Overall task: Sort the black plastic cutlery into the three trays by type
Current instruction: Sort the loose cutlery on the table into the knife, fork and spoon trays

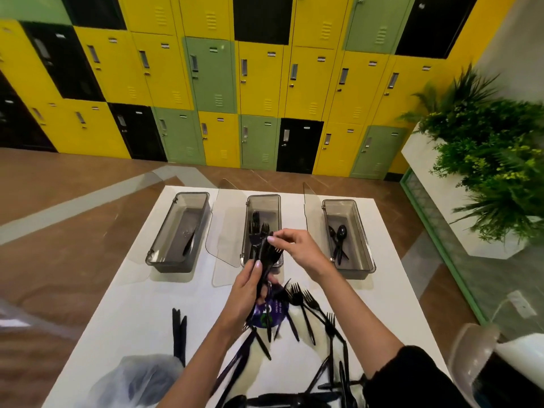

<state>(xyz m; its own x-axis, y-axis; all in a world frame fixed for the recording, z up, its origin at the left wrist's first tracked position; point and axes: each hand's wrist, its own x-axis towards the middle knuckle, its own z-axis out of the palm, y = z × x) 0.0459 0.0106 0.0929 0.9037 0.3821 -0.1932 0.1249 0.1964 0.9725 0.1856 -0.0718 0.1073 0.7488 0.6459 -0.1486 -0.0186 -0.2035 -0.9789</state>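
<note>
Yellow, green and black lockers (pixel 212 75) stand behind a white counter (pixel 141 304). Three grey trays sit along the far edge: the left tray (pixel 156 251) holds a dark piece, the middle tray (pixel 263 197) forks and the right tray (pixel 365 240) spoons. The left hand (pixel 247 290) has its grip wrapped round a fork bunch (pixel 266 257) over the middle tray's near end. The right hand (pixel 297 245) has its grip narrow, pinching one fork's top. Loose cutlery (pixel 309 310) lies by the near edge, and a plastic bag (pixel 141 378) at the near left corner.

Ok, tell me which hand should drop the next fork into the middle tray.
The right hand: it pinches the fork bundle's top end over the middle tray, which holds forks; the left hand grips the bundle's handles.
</note>
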